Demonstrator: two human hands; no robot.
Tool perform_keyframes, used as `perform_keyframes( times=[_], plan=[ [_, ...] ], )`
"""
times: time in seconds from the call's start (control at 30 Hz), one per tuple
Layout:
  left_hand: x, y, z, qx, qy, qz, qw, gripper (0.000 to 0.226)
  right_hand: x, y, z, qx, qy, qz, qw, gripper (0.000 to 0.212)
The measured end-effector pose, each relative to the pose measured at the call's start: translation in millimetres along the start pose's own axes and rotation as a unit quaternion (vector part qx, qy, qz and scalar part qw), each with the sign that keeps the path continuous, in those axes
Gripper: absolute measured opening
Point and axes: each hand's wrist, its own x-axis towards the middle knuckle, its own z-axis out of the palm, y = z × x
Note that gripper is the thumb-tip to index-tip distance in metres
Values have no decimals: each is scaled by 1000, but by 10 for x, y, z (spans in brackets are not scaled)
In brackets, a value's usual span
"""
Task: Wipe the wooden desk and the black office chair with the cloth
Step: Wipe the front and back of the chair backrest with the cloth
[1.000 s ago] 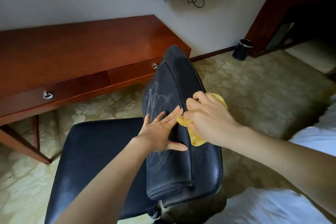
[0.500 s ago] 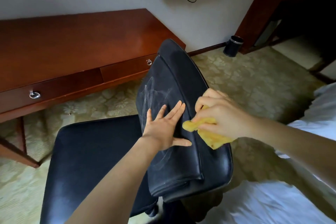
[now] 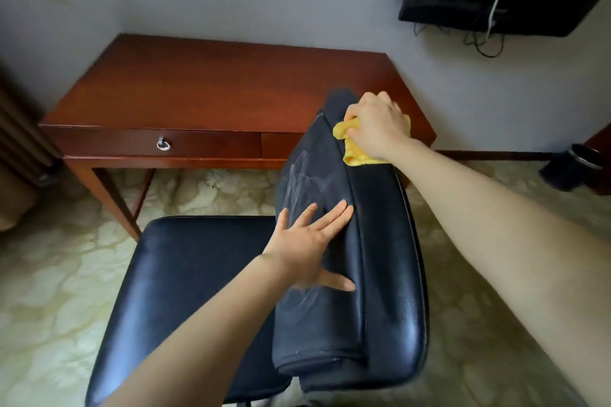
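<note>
Now | right hand (image 3: 377, 127) grips cloth (image 3: 355, 155) | on chair (image 3: 380, 241), far edge

Single head view, looking down-forward, close over chair (image 3: 198, 274), desk (image 3: 215, 86) beyond.

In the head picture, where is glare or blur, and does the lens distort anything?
Head view: glare streaks the chair seat and the backrest rim; the left hand is slightly motion-blurred; the right hand on the cloth looks sharper; the wide lens probably enlarges the forearms.
</note>
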Motion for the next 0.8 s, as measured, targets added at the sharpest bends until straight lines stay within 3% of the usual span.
perform_keyframes(
  times=[0.23, 0.4, 0.63, 0.8],
  plan=[
    [216, 72, -142, -11, 6, -95, 995, 115, 30, -24, 0, -113, -17, -169, 979, 23],
    [303, 54, -133, -1, 8, -131, 991, 116, -704, 89, -124, -70, 0, -229, 971, 20],
    [382, 23, -73, 4, 47, -123, 991, 119, -1643, 210, -368, -31, 4, -313, 949, 7],
    [404, -59, -108, 3, 62, -83, 995, 114, -1856, 249, -386, -15, -36, -394, 918, 4]
  ],
)
